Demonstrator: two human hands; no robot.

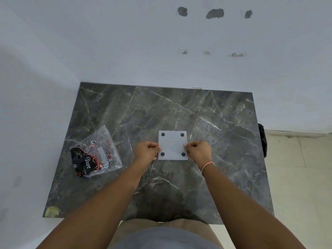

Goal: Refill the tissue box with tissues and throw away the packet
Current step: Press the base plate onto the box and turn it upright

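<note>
A white square tissue box (172,145) stands upside down in the middle of the dark marble table (215,123), its base with four black round feet facing up. My left hand (147,150) grips its left edge and my right hand (199,150) grips its right edge, fingers curled. The tissue packet (95,153), clear plastic with a black and red print, lies flat on the table to the left, well apart from both hands. I cannot see the inside of the box.
The table stands against a white wall at the back and left. A black bag (262,139) hangs past the table's right edge, above a pale tiled floor (296,177). A patch of yellowish tape (52,211) marks the front left corner.
</note>
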